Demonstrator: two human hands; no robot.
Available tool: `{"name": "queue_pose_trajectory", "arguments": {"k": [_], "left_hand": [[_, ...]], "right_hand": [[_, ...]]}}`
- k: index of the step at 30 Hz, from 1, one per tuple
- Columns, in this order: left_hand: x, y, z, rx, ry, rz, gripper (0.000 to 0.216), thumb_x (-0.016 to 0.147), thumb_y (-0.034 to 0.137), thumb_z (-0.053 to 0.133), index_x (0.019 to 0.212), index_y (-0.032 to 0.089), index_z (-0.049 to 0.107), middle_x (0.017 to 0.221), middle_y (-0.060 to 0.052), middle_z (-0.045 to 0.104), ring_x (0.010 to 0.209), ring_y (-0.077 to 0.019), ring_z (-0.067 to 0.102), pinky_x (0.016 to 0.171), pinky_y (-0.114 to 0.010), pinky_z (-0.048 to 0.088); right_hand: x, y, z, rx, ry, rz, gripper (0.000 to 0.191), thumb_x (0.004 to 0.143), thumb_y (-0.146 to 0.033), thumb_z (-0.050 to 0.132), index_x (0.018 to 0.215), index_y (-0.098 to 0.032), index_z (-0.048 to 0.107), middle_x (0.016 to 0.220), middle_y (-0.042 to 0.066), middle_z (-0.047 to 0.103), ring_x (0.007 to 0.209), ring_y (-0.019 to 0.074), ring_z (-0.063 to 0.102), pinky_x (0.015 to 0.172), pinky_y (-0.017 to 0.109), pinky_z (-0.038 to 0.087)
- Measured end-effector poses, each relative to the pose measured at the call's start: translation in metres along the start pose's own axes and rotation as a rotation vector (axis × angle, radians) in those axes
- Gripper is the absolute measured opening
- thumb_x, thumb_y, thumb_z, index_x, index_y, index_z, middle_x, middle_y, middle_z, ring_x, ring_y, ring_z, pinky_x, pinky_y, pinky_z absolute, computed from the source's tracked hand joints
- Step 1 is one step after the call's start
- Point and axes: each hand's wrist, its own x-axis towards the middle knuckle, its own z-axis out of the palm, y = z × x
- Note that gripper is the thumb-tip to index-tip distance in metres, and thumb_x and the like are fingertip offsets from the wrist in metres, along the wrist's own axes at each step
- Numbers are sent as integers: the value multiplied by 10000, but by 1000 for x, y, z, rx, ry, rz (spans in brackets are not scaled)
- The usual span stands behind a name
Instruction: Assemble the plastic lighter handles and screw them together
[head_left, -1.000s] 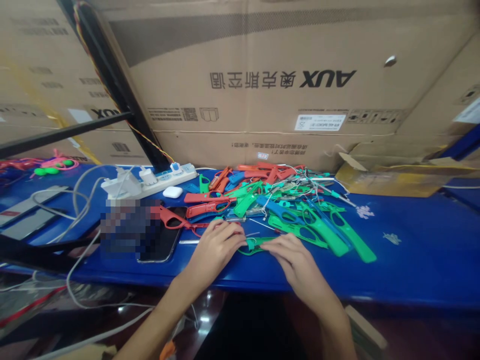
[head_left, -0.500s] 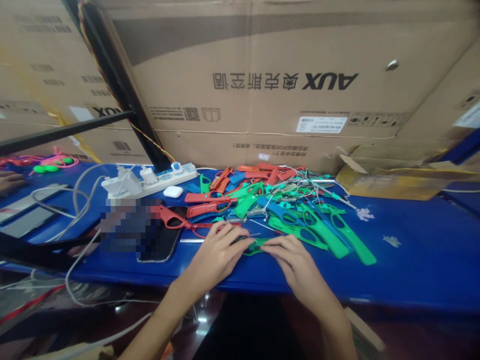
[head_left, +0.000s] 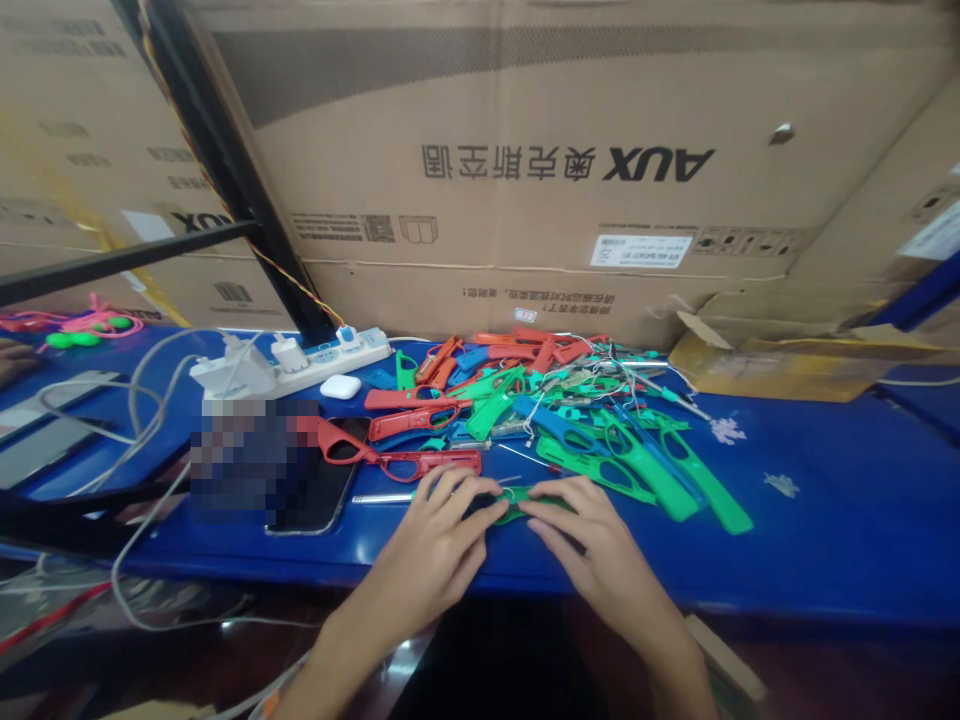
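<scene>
Both hands meet over a green lighter casing (head_left: 513,512) close to the table's front edge. My left hand (head_left: 448,525) presses its fingertips on the casing's left part. My right hand (head_left: 589,530) pinches the right part, its thumb close to the left one. Much of the casing is hidden under the fingers. From behind my left hand a silver lighter tube (head_left: 381,498) sticks out to the left. Just beyond lie a red casing half (head_left: 431,463) and a green casing half (head_left: 596,468). A thin metal rod (head_left: 527,457) lies between them.
Behind my hands spreads a heap of red, green and blue lighter parts with wires (head_left: 570,375). To the left are a phone (head_left: 330,500), a white earbud case (head_left: 340,386) and a power strip (head_left: 322,362). A cardboard box (head_left: 780,365) stands back right.
My fingers have shifted on the green casing, and my thumbs are closer together over it. More of the silver tube and the red casing half shows. The camera view has shifted slightly.
</scene>
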Motion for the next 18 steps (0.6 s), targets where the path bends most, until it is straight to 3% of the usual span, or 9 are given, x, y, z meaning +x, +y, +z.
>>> {"name": "queue_pose_trajectory", "arguments": {"k": [6,12,18], "left_hand": [[-2,1,0,-73,53,-78,419,986,83,504,1363,244,592,1369,-92,605,1288,-270,511,1086,-472,434],[-1,-6,9,-13,221,-248,426,968,424,674,1332,220,590,1280,-98,669,1180,-296,581,1018,-498,463],[-1,-8,15,-10,189,-266,370,906,408,758,1209,219,662,1237,-69,683,1182,-300,581,1027,-503,448]], "right_hand": [[-3,1,0,-15,-52,-2,272,1036,-273,566,1266,-302,708,1220,67,679,1137,245,595,986,451,512],[-4,2,5,-127,-21,-44,504,959,-411,681,1435,-274,588,1217,102,668,1137,289,593,1000,518,496],[6,-3,11,-193,58,-50,392,936,-445,690,1258,-223,688,1169,122,639,1102,302,594,947,508,513]]}}
